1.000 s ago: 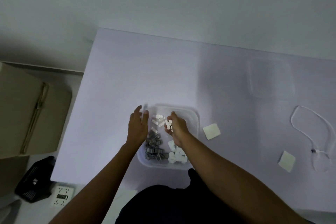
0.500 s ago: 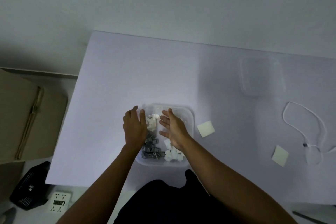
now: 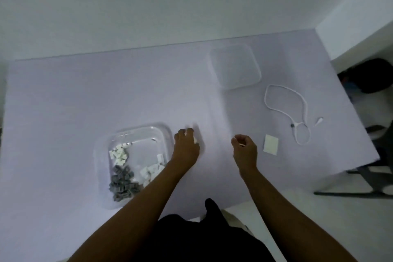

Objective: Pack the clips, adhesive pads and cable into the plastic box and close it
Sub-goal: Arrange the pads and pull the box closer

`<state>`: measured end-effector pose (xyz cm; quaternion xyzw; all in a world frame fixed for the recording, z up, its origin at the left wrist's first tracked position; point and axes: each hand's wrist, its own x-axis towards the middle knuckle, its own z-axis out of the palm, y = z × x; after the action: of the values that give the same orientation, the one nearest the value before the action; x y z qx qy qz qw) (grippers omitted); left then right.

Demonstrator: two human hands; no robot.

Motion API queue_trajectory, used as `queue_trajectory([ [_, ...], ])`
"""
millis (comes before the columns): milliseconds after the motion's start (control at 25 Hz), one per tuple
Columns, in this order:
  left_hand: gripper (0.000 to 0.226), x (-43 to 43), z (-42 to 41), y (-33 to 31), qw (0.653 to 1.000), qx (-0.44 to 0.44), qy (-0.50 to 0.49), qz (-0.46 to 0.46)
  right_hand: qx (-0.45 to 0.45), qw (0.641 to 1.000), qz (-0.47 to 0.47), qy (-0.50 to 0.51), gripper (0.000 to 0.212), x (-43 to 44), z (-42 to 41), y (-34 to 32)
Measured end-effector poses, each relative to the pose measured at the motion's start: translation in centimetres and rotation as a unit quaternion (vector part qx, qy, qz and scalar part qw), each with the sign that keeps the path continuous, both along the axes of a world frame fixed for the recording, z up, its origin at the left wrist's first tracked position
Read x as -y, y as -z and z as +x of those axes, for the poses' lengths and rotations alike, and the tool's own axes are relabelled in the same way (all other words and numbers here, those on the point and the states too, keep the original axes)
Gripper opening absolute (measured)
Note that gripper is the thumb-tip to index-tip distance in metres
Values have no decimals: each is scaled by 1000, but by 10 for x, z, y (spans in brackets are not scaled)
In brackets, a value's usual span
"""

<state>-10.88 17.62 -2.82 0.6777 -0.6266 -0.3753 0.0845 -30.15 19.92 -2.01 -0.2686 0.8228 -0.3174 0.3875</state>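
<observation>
L hand (image 3: 186, 147) curled on white pad (image 3: 194, 139); R hand (image 3: 244, 148) loosely curled, grip unclear.

**Pale tabletop and what rests on it**

The tabletop (image 3: 85, 102) is a plain, pale lilac surface that runs to a wall at the far edge. Toward the near left sits a clear plastic box (image 3: 102, 176), open, with grey and white clips (image 3: 124, 185) heaped inside. Toward the far right lies a clear lid (image 3: 235, 68), flat and well apart from the box. A thin white cable (image 3: 266, 102) lies in a loose loop near the right edge. Just in front of the cable rests a square white pad (image 3: 271, 144), flat on the surface.
</observation>
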Motion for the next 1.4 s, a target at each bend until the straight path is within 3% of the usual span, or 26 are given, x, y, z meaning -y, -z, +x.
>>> queue_trajectory([
  [120, 52, -5, -31, 34, 986, 160, -2, 42, -103, 993, 54, -5, 36, -14, -66, 29],
  [200, 54, -9, -41, 43, 978, 203, -5, 41, -164, 983, 80, 8, 49, -15, -95, 36],
  [360, 58, -4, -52, 39, 976, 213, -40, 23, -203, 972, 116, 4, 68, -1, -129, 42],
  [480, 63, 7, -49, 36, 977, 185, -90, 55, -159, 975, 153, 13, 81, 17, -139, 40],
  [560, 52, 10, -42, 35, 984, 133, -89, 79, -127, 977, 172, 12, 88, 22, -144, 42],
  [640, 19, 9, -37, 31, 990, 83, -80, 77, -106, 981, 161, -12, 81, 22, -145, 44],
  [680, 8, 7, -36, 26, 992, 59, -83, 71, -103, 984, 139, -41, 68, 21, -143, 46],
  [800, 11, -2, -28, 1, 995, -20, -92, 25, -96, 984, 80, -129, 18, 19, -111, 32],
  [960, 16, -21, 21, -40, 982, -100, -157, -32, 8, 983, 8, -184, 18, 17, -32, -4],
  [1160, 23, -44, 133, -48, 977, -31, -197, -69, 89, 937, -72, -330, 19, 29, 81, -54],
  [1240, 20, -48, 166, -38, 975, 1, -212, -63, 73, 906, -79, -410, 16, 38, 118, -65],
  [1400, 17, -45, 194, -20, 983, 23, -178, -28, -76, 841, -35, -535, 15, 59, 177, -55],
])
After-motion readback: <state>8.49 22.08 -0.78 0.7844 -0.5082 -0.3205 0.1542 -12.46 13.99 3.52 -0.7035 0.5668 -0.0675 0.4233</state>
